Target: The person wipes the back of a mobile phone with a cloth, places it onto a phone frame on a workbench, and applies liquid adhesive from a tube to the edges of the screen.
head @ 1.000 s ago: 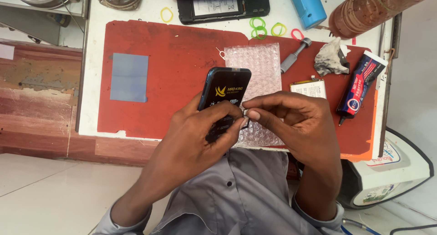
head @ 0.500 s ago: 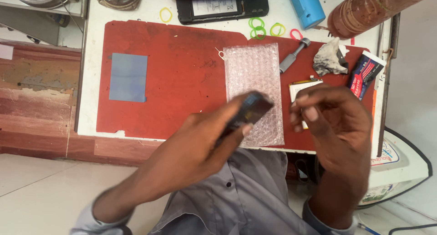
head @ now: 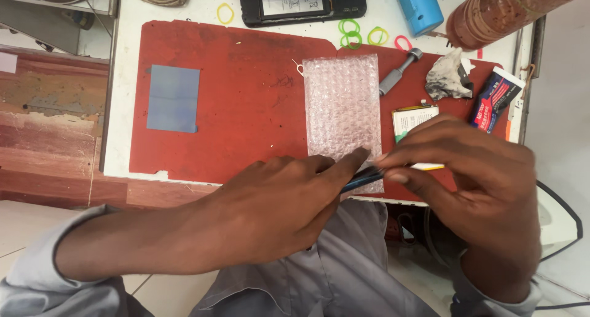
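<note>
Hands meet low in the middle, just over the near edge of the red mat [head: 246, 90]. Your left hand [head: 276, 206] reaches across from the left and holds a thin dark phone [head: 362, 177] edge-on, so you see only its slim side. Your fingers are closed around it, with one finger stretched along the top. Your right hand [head: 473, 188] comes in from the right. Its fingertips [head: 393, 169] are pinched together right at the end of the phone, touching it. What they pinch is too small to tell.

Just behind the phone lies a sheet of bubble wrap [head: 341, 102] on the mat. A small flat battery [head: 415, 119] sits beside the bubble wrap, partly under your right hand. Farther back are a grey metal tool [head: 399, 72], a crumpled grey rag [head: 448, 77] and a dark glue tube [head: 495, 99]. A blue square patch [head: 173, 99] lies well apart on the left side of the mat. Coloured rubber bands [head: 353, 33] rest on the white table [head: 123, 77] past the mat.
</note>
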